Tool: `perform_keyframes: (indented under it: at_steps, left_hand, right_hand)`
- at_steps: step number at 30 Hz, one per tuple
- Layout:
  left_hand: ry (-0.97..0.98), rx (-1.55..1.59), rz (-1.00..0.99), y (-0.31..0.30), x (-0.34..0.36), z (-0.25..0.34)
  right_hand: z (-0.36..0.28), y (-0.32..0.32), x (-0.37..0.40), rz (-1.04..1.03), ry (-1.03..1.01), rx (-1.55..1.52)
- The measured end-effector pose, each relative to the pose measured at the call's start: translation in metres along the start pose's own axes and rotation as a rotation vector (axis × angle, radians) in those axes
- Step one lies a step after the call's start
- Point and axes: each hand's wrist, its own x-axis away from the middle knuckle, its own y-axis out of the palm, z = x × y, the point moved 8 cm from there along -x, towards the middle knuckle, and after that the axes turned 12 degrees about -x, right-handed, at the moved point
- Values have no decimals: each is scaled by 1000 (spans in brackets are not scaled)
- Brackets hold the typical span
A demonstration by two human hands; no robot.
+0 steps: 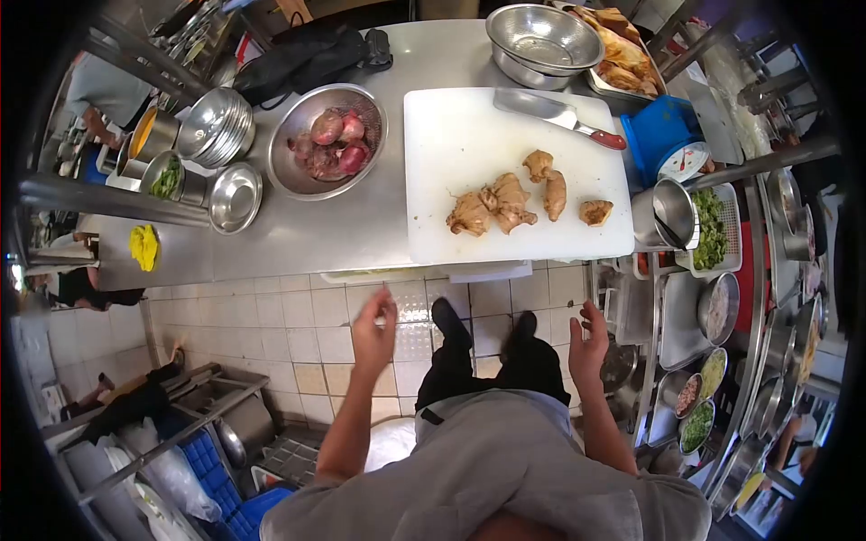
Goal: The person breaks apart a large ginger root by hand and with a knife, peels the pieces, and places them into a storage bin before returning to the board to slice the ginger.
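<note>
Below the table's front edge, my left hand (373,330) hangs in the air with loosely bent fingers and nothing in it. On the other side of my body, my right hand (589,344) is empty too, its fingers apart. Both are clear of the white cutting board (451,144) on the steel table. Several pieces of ginger root (508,203) lie on the board's front half, with a small cut piece (595,213) at the right. A cleaver (541,108) with a red-brown handle rests across the board's far right part.
Left of the board stands a perforated steel bowl (280,158) of red onions (338,135). Stacked metal bowls (216,128) and a yellow cloth (143,247) are further left. Behind are steel bowls (545,41); at right, a blue scale (663,131), a steel pot (666,212) and food shelves.
</note>
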Motion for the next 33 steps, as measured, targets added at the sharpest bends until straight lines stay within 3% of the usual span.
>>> perform_keyframes:
  at_steps: [1,2,3,6,8,11,15,18,23,29,33]
  left_hand:
    - [-65,181,-27,-7,-24,-3]
    - [-32,373,123,-8,-50,-17]
    - [-84,445,95,-18,-79,-9]
    - [-384,693,164,-26,-147,-1]
    - [-518,874,152,-17,-173,-11]
    - [-650,1025,138,1,-185,-25]
    - [-635,950,175,14,-157,-2]
    - [-554,829,181,25,-127,23]
    - [-529,673,204,48,-84,30]
    - [-412,554,228,50,-73,60]
    - [-332,315,202,47,-79,81]
  right_hand:
    - [-5,-2,-2,6,-11,-25]
    - [-13,-4,-4,9,-31,-29]
    - [-22,-5,-9,13,-52,-33]
    - [-42,-9,-28,31,-178,14]
    - [-57,-9,-45,56,-319,59]
    - [-65,-1,-83,100,-324,108]
    - [-50,10,-127,158,-355,33]
    - [-36,22,-153,75,-201,-177]
    - [-27,36,-184,86,-277,-250]
    - [-36,72,-209,-72,-301,-184]
    - [-56,97,-219,-152,-375,-128]
